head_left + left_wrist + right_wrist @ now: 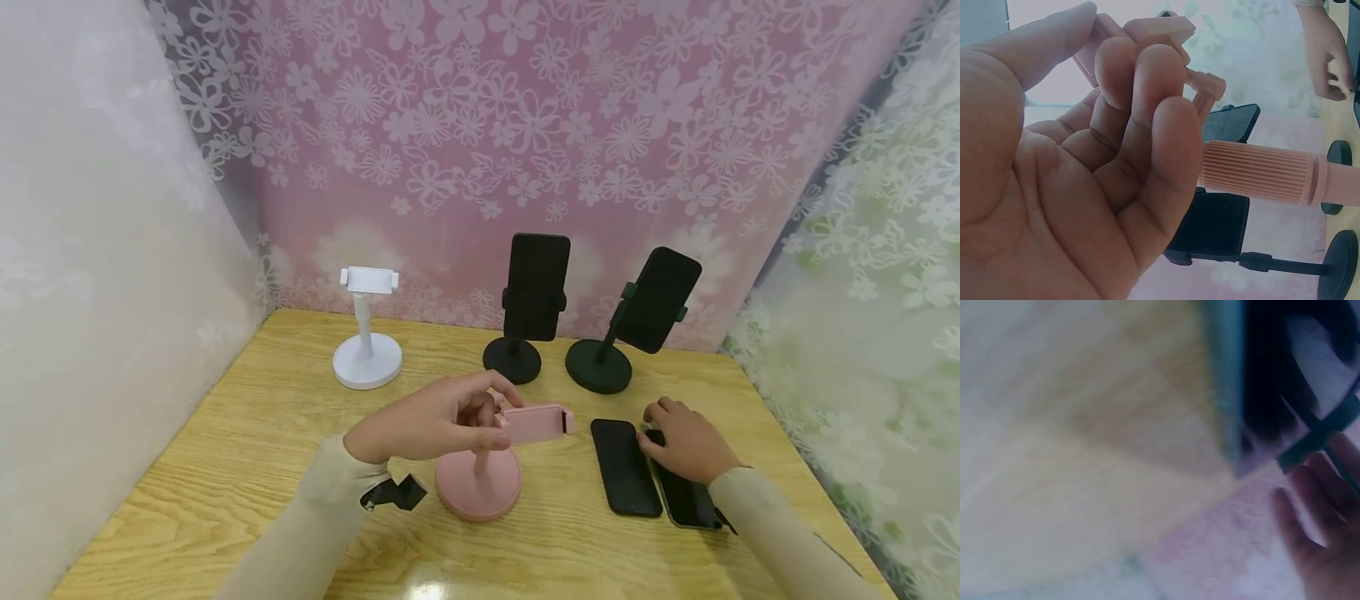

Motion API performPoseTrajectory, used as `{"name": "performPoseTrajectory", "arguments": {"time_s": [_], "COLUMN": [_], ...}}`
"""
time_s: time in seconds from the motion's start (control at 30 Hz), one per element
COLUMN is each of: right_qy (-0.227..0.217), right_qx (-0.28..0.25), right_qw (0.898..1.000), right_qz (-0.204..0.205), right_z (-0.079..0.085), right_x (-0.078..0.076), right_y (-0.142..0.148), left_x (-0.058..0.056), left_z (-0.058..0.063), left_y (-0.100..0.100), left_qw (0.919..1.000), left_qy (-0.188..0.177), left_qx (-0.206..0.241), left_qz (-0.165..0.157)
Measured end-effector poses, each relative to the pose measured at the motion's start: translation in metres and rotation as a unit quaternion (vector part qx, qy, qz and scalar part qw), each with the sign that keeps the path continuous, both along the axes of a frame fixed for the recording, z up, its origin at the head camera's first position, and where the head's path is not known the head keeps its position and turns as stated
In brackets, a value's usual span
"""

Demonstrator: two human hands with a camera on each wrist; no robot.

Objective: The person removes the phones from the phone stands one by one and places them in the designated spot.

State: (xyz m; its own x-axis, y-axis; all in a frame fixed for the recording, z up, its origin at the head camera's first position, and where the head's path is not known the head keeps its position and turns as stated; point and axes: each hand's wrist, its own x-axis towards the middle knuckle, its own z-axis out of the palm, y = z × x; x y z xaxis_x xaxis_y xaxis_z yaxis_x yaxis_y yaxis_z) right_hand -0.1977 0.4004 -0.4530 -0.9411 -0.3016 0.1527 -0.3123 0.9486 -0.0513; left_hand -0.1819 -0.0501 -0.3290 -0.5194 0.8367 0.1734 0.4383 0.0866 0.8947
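Observation:
A pink phone stand [478, 485] with a round base stands at the front middle of the table, its holder [534, 424] turned toward the right. My left hand [442, 417] pinches the holder's left end between thumb and fingers. In the left wrist view the stand's ribbed pink post [1260, 172] shows beside the curled fingers. My right hand [686, 442] is over the right-hand phone [686, 498], which lies flat with its dark screen up. In the right wrist view the fingers [1310, 500] are loosely bent near the phone's glossy surface [1263, 394]. Another black phone [626, 468] lies just left of it.
Behind, a white phone stand [367, 360] has a bare holder. A black stand [512, 360] and a dark green stand [598, 367] each hold an upright phone. Floral curtains [480, 150] enclose the wooden table [225, 467] at the back and sides.

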Motion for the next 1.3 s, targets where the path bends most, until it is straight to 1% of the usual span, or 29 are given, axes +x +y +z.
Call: {"name": "performPoseTrajectory", "arguments": {"time_s": [0.07,0.1,0.17,0.23,0.27,0.3,0.33,0.37,0.4,0.47,0.5,0.57,0.6,0.63,0.67,0.7,0.73,0.77,0.83,0.9,1.0,1.07,1.13,1.23,1.3], "right_qy": [0.048,0.076,0.127,0.176,0.201,0.223,0.239,0.257,0.276,0.310,0.326,0.349,0.358,0.365,0.370,0.373,0.375,0.379,0.389,0.393,0.397,0.398,0.397,0.395,0.393], "right_qx": [-0.020,-0.037,-0.073,-0.112,-0.142,-0.180,-0.223,-0.265,-0.309,-0.394,-0.425,-0.459,-0.464,-0.464,-0.460,-0.454,-0.448,-0.441,-0.423,-0.407,-0.386,-0.386,-0.392,-0.391,-0.382], "right_qw": [0.999,0.996,0.987,0.973,0.962,0.947,0.931,0.911,0.888,0.830,0.802,0.753,0.733,0.715,0.701,0.690,0.682,0.677,0.679,0.687,0.705,0.708,0.709,0.712,0.719], "right_qz": [0.017,0.031,0.060,0.098,0.123,0.145,0.164,0.184,0.202,0.245,0.266,0.317,0.345,0.375,0.401,0.424,0.441,0.451,0.458,0.456,0.443,0.437,0.432,0.429,0.426], "right_z": [0.007,0.012,0.023,0.036,0.043,0.049,0.055,0.062,0.070,0.088,0.099,0.122,0.133,0.142,0.149,0.155,0.160,0.162,0.165,0.166,0.165,0.163,0.162,0.161,0.159], "right_x": [-0.002,-0.003,-0.003,-0.002,-0.001,0.000,0.002,0.004,0.008,0.017,0.024,0.039,0.047,0.054,0.060,0.066,0.072,0.076,0.080,0.081,0.078,0.076,0.074,0.071,0.068], "right_y": [-0.010,-0.016,-0.034,-0.056,-0.068,-0.081,-0.094,-0.108,-0.121,-0.149,-0.162,-0.185,-0.195,-0.203,-0.210,-0.215,-0.219,-0.221,-0.225,-0.226,-0.224,-0.220,-0.217,-0.214,-0.212], "left_x": [0.000,0.001,0.003,0.005,0.006,0.007,0.007,0.008,0.008,0.008,0.008,0.007,0.007,0.007,0.007,0.007,0.007,0.007,0.008,0.008,0.008,0.008,0.007,0.007,0.006], "left_z": [0.000,0.000,0.001,0.003,0.003,0.003,0.003,0.004,0.004,0.004,0.004,0.004,0.004,0.004,0.004,0.003,0.003,0.003,0.002,0.003,0.004,0.005,0.005,0.005,0.003], "left_y": [0.000,0.000,0.000,0.000,-0.001,-0.001,-0.002,-0.002,-0.002,-0.002,-0.001,0.001,0.002,0.002,0.003,0.003,0.002,0.002,0.001,0.000,0.000,0.001,0.002,0.004,0.003], "left_qw": [0.9998,0.9993,0.9979,0.9959,0.9951,0.9943,0.9936,0.9929,0.9927,0.9929,0.9932,0.9941,0.9944,0.9947,0.9950,0.9951,0.9953,0.9957,0.9964,0.9968,0.9963,0.9953,0.9946,0.9945,0.9948], "left_qy": [0.019,0.031,0.055,0.075,0.083,0.090,0.096,0.102,0.105,0.107,0.105,0.099,0.097,0.094,0.093,0.092,0.089,0.085,0.076,0.071,0.074,0.083,0.089,0.090,0.083], "left_qx": [-0.009,-0.015,-0.025,-0.034,-0.036,-0.038,-0.039,-0.041,-0.040,-0.037,-0.035,-0.031,-0.029,-0.027,-0.025,-0.024,-0.023,-0.022,-0.020,-0.021,-0.025,-0.030,-0.032,-0.031,-0.030], "left_qz": [0.007,0.013,0.025,0.037,0.041,0.043,0.044,0.045,0.044,0.038,0.036,0.031,0.030,0.030,0.029,0.029,0.030,0.030,0.029,0.031,0.036,0.040,0.042,0.045,0.052]}}
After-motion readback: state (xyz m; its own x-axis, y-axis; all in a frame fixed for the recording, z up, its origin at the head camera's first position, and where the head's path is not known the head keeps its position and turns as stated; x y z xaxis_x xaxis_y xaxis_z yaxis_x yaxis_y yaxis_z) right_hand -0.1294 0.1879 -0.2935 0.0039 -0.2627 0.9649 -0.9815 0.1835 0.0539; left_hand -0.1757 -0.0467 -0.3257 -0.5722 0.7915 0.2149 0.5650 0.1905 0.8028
